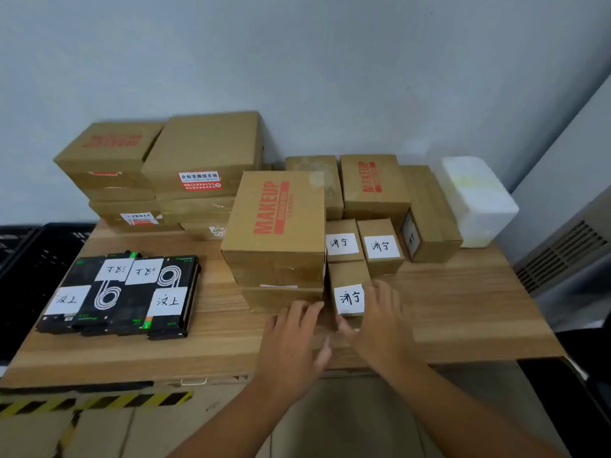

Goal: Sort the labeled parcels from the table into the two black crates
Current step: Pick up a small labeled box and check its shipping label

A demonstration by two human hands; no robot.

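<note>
Step in hand, as I judge it: lift the small box (pixel 347 276), which stands at 5 o'clock of the MAKEUP box (pixel 274 219), near the front edge of the table (pixel 463 309).

My right hand (pixel 377 315) wraps it, thumb low on the labelled face and fingers along its 3 o'clock side. My left hand (pixel 291 332) is straight-fingered at its 9 o'clock side and holds nothing; blur hides any contact.

Read the label first. Lift straight up, clear of the neighbours (pixel 380 246) at 12 o'clock. Then carry toward the crates (pixel 39 259) at 9 o'clock.
</note>
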